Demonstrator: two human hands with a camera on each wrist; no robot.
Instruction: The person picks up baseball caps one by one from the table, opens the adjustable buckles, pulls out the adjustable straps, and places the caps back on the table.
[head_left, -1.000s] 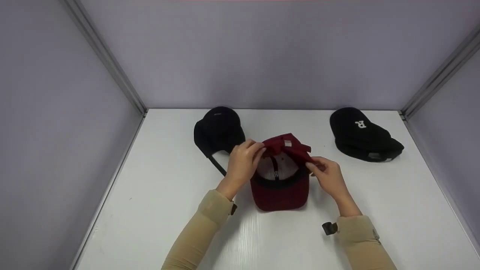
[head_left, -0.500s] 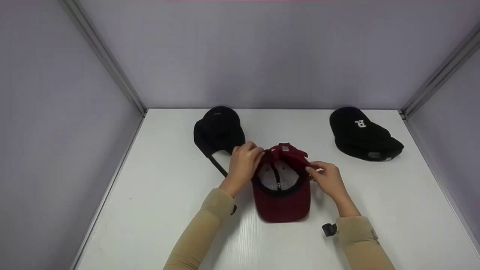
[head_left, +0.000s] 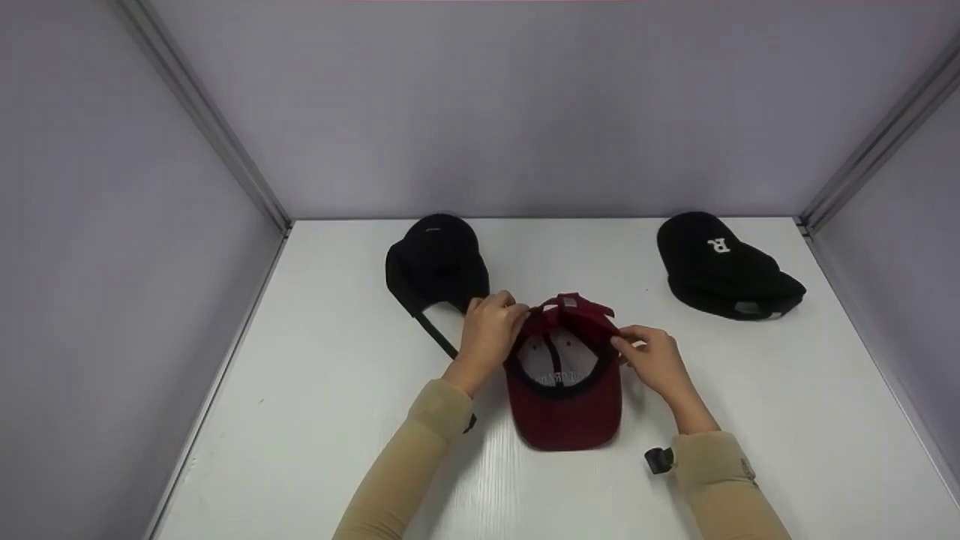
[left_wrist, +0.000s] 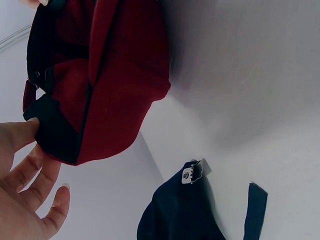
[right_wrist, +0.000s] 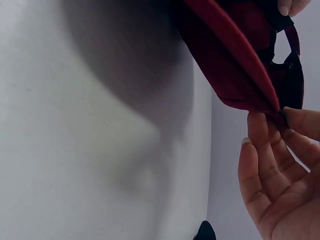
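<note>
A dark red baseball cap (head_left: 566, 420) is turned with its hollow inside toward me and its brim pointing at my side of the table. My left hand (head_left: 489, 330) pinches the cap's edge at the upper left, thumb against the dark inner band in the left wrist view. On the opposite side my right hand (head_left: 654, 360) pinches the rim between thumb and fingers. The right wrist view shows the red cap (right_wrist: 235, 55) from the side, with a shadow beneath it. The strap opening at the back lies between both hands.
A black cap (head_left: 439, 262) with a loose strap (head_left: 435, 335) lies just beyond my left hand. Another black cap (head_left: 724, 270) with a white R sits at the back right. Grey panels (head_left: 525, 112) wall the white table (head_left: 315, 450) at the back and sides.
The red cap has come down and toward me, tilting so that more of its inside and brim show. Both hands have moved slightly nearer with it, keeping their pinch. The black caps stay put.
</note>
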